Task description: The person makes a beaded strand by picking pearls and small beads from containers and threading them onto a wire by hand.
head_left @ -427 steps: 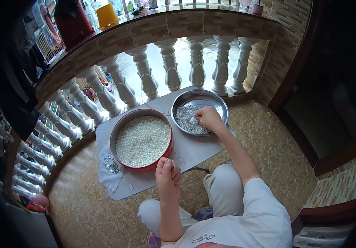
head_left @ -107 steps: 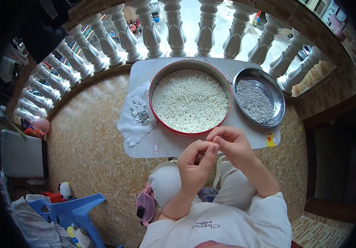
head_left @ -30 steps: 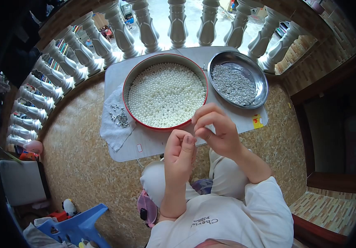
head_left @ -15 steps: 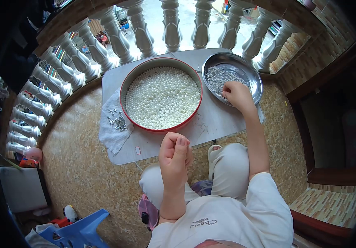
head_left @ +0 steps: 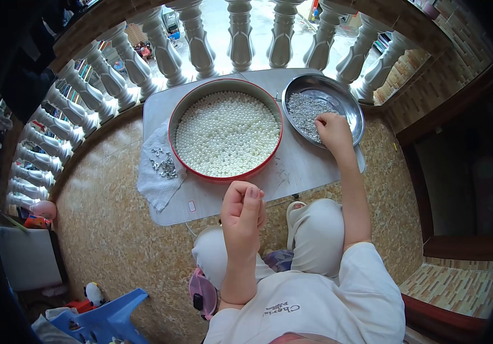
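Observation:
My left hand is closed in a pinch just in front of the round tin; what it holds, if anything, is too small to make out. White pearl beads fill the red-rimmed round tin. Over the metal bowl my right hand has its fingertips pinched together at the small silvery beads. Whether a bead sits between those fingers is hidden. To the left of the tin, a white cloth carries a little heap of silver metal pieces.
The low table stands against a white balustrade. A blue plastic stool is on the floor at lower left, near a grey panel. A pink bag lies beside my leg.
My right hand has shifted slightly within the bowl, its fingers now drawn closer together. My left hand keeps its pinch. The whole view has moved a little.

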Motion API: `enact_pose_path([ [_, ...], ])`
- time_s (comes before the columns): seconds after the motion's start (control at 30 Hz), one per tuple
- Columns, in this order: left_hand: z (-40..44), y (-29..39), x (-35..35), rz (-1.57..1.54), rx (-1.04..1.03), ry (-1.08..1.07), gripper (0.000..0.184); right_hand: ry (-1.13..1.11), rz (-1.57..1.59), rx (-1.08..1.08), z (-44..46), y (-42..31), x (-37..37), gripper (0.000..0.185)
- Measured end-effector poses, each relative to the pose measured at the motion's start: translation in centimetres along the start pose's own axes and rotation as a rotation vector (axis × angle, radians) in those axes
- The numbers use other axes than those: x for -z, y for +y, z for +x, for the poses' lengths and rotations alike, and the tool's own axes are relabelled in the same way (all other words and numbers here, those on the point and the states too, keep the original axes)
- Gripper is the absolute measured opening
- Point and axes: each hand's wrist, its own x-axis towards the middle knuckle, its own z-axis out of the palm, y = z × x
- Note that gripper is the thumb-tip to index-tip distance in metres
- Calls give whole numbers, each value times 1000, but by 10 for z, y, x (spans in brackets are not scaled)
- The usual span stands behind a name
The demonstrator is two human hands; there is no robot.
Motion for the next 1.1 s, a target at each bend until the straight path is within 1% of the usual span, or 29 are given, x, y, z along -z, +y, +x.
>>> enact_pose_path([
  [0.1, 0, -2, 0, 14, 5, -11, 10, 99, 98, 17, -3, -2, 2, 10],
  [0.17, 0, -3, -2, 25, -11, 3, 10, -16, 812, -171, -11, -28, 23, 9],
  [0.2, -1, -4, -4, 38, -22, 14, 10, -21, 813, -167, -18, -38, 33, 9],
  [0.27, -3, -5, -8, 65, -39, 37, 10, -359, 1774, -298, -39, -56, 50, 10],
  [0.33, -5, -4, -11, 99, -64, 63, 9, -394, 1769, -216, -66, -89, 52, 10],
  [0.37, -5, -3, -13, 133, -90, 88, 8, -486, 1774, -244, -77, -101, 53, 8],
  [0.43, -7, -3, -16, 202, -141, 142, 7, -539, 1776, -220, -93, -113, 47, 8],
  [0.47, -7, -4, -16, 200, -142, 150, 7, -548, 1773, -221, -95, -114, 45, 8],
  [0.6, -9, -9, -19, 337, -273, 173, 5, -637, 1857, -161, -98, -115, 38, 10],
  [0.77, -12, -10, -20, 347, -311, 247, 7, -719, 1989, -162, -100, -115, 38, 10],
  [0.97, -14, -13, -19, 428, -389, 285, 8, -687, 1901, -103, -105, -116, 38, 11],
  [1.1, -15, -14, -19, 455, -413, 297, 9, -612, 1861, -23, -107, -117, 39, 13],
])
